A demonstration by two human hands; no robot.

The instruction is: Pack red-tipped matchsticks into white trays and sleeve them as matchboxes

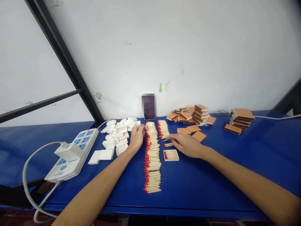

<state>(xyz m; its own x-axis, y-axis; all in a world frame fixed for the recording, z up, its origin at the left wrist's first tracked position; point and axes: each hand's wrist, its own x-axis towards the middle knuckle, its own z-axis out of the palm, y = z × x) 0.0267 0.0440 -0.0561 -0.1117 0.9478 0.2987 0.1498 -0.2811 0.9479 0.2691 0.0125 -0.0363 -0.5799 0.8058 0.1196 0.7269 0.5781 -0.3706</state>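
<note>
A long column of red-headed matches [152, 157] lies on the blue table, heads to the left. My left hand [137, 137] rests at its upper left edge, fingers curled together by the match heads; whatever they may hold is hidden. A shorter group of matches [163, 129] lies to the right of the column. Just below that group, my right hand [185, 144] has its fingertips closed on a match [165, 140] at the table surface. A few loose matches [167, 145] lie under those fingers. Nearer me sits a white matchbox tray [178, 159] with several matches in it.
White matchbox trays [116, 138] are heaped on the left, beside a power strip [77, 150] with a plugged-in adapter and cable. Orange matchbox sleeves [185, 116] are piled at the back right, with another stack [242, 117] farther right. A blurred phone-like object [149, 106] leans against the wall.
</note>
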